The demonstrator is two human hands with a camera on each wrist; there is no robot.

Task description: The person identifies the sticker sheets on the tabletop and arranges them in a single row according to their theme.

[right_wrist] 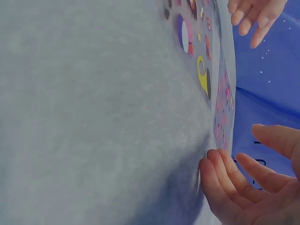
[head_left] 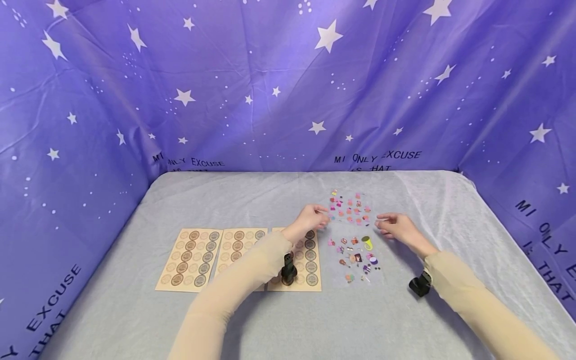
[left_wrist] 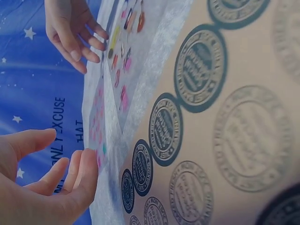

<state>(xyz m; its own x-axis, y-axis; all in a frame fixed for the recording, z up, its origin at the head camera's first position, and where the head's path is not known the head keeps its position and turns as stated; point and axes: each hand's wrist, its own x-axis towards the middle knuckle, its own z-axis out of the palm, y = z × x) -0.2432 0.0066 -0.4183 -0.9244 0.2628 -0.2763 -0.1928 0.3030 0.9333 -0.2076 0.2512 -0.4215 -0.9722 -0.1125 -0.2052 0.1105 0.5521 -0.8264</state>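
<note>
Two clear sticker sheets lie on the table, one behind the other. The far sheet (head_left: 350,209) carries small pink and orange figures; the near sheet (head_left: 357,260) has larger stickers, among them a yellow one (head_left: 367,243). My left hand (head_left: 311,218) is beside the far sheet's left edge, fingers loosely bent, with nothing between thumb and fingers in the left wrist view. On the opposite side, my right hand (head_left: 398,230) is near that sheet's right edge, thumb apart from the relaxed fingers. Whether either hand's fingertips touch the sheet I cannot tell.
Three tan sheets of round labels, the left (head_left: 188,260), the middle (head_left: 240,245) and the right (head_left: 310,267), lie side by side under and left of my left forearm. A grey cloth (head_left: 360,325) covers the table. Purple star-printed curtains (head_left: 288,65) stand behind and at the sides.
</note>
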